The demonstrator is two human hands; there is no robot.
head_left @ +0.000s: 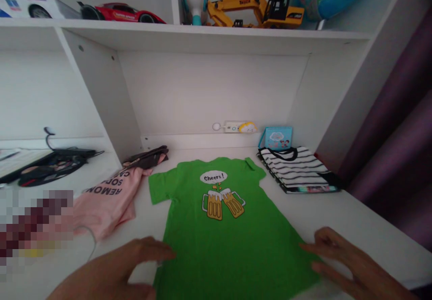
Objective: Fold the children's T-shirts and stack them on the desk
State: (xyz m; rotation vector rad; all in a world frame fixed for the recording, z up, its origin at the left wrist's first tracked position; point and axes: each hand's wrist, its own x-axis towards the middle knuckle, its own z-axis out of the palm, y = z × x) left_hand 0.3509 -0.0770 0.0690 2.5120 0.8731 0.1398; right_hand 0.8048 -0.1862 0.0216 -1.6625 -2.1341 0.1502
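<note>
A green T-shirt (216, 246) lies spread out on the white desk, its collar towards the back. On its chest are a "Cheers!" speech bubble and two clinking beer mugs. The shirt's right sleeve looks partly folded over. At the lower left edge of the shirt, my left hand (124, 264) has its fingertips on the cloth, with thumb and forefinger apart. My right hand (347, 264) is at the lower right edge, forefinger and thumb apart and touching or just over the cloth. The bottom hem runs out of view.
A pink garment (108, 201) lies crumpled left of the shirt, with a dark folded garment (146, 157) behind it. Back right is a folded striped shirt (293, 167) in front of a blue desk calendar (277, 138). A shelf (216, 30) with toys spans above the desk.
</note>
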